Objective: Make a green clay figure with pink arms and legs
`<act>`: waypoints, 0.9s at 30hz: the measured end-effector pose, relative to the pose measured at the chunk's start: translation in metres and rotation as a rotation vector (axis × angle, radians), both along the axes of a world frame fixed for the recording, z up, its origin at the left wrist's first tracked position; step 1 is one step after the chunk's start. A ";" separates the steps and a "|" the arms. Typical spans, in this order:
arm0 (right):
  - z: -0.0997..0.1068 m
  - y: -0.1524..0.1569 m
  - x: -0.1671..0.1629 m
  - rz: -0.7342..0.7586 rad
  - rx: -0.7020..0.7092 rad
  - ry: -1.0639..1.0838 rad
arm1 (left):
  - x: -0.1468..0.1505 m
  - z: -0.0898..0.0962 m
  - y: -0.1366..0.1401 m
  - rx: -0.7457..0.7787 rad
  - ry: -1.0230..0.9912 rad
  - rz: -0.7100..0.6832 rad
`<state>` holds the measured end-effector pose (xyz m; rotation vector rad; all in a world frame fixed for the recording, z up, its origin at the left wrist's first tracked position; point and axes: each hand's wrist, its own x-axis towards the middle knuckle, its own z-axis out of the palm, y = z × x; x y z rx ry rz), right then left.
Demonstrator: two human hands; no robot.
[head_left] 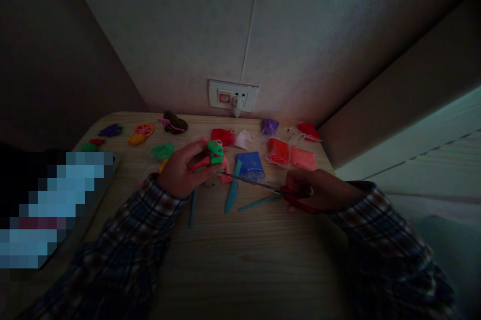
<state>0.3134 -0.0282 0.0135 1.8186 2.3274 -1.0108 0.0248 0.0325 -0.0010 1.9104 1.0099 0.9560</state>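
Left hand (180, 167) holds blocky green clay figure (216, 154); right hand (319, 190), right of figure, grips red-handled metal scissors (263, 185), long axis slanting leftward, tips near figure's base.

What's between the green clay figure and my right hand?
In the head view, red-handled metal scissors reach across; a flat blue knife-shaped tool, square blue packet and thin blue stick lie below.
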 end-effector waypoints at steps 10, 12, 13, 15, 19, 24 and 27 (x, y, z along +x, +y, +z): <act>-0.006 -0.003 0.005 0.000 0.100 0.074 | -0.001 -0.001 0.001 -0.096 -0.165 -0.008; -0.007 -0.004 0.007 -0.011 0.123 0.089 | -0.002 -0.002 0.001 -0.129 -0.227 -0.045; -0.007 -0.004 0.008 -0.014 0.128 0.091 | -0.003 -0.002 0.002 -0.149 -0.262 -0.064; -0.006 -0.004 0.010 -0.019 0.129 0.082 | -0.004 -0.003 0.003 -0.175 -0.330 -0.084; -0.007 -0.006 0.010 -0.046 0.141 0.069 | -0.007 -0.005 0.005 -0.223 -0.444 -0.010; -0.015 -0.004 0.010 -0.091 0.255 0.025 | -0.008 -0.006 0.003 -0.349 -0.583 0.058; -0.017 -0.002 0.010 -0.094 0.287 0.017 | -0.007 -0.006 0.002 -0.391 -0.631 0.056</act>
